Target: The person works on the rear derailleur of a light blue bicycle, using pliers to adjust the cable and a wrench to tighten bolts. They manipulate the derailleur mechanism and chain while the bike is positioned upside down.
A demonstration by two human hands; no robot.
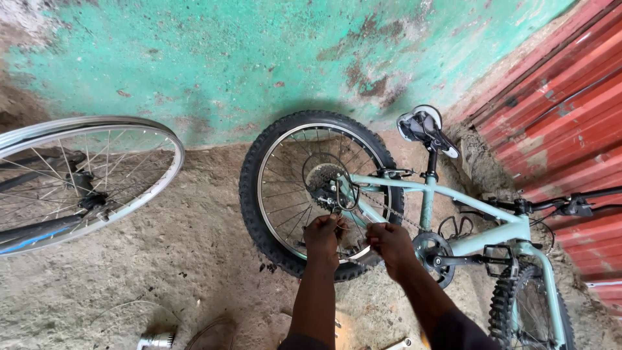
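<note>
A pale green bicycle lies on its side on the dirt floor, its rear wheel toward the wall. My left hand is closed at the rear derailleur and sprocket area, fingers pinched on a small part there. My right hand is closed just to the right, near the chain and chainstay. What each hand grips is too small to make out. The saddle points at the wall. The crank and pedal sit right of my right wrist.
A bare silver wheel rim with spokes lies at left. The green painted wall stands behind, and a red corrugated metal sheet at right. The front knobby tyre is at lower right. A small metal part lies on the floor.
</note>
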